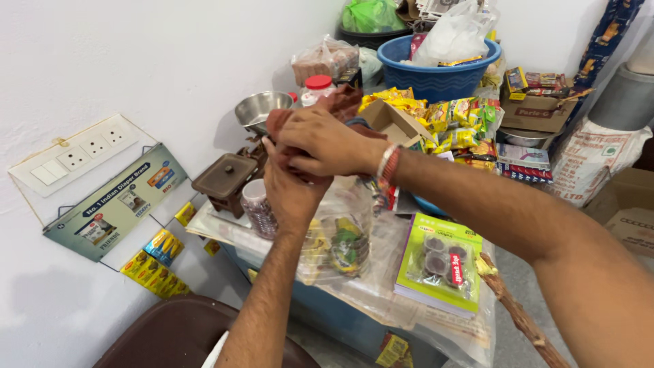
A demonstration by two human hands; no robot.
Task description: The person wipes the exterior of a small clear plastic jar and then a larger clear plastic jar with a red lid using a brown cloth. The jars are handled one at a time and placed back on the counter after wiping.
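Both my hands meet above a cluttered shop counter. My left hand (289,194) comes up from below and my right hand (323,143) lies over it; together they clasp a reddish-brown cloth (344,102) that bunches out past the fingers. A bracelet of red and white threads sits on my right wrist. Just under the hands hangs a clear plastic bag (337,238) with yellow and green packets inside. A clear plastic cup (257,208) stands to the left of my left wrist.
A brown balance scale (225,178) with a steel bowl (259,109) stands by the wall. Behind are a red-lidded jar (317,87), a blue tub (436,71), yellow snack packets (449,119), cardboard boxes (538,109). A green packet (443,262) and a wooden stick (518,313) lie at right.
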